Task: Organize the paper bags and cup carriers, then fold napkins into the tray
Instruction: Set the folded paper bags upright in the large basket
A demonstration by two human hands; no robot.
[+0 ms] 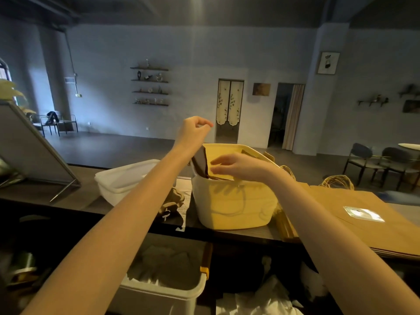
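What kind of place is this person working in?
Probably a café or small shop, seen from behind its dark service counter. Flat brown paper carrier bags are stacked on it, and dark chairs beside a pale round table stand in the room beyond.

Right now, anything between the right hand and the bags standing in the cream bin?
Nothing visible. The right hand hovers open over the cream bin, just above the upright bags. The left hand is higher, off to the side.

Dim grey walls, wall shelves, chairs
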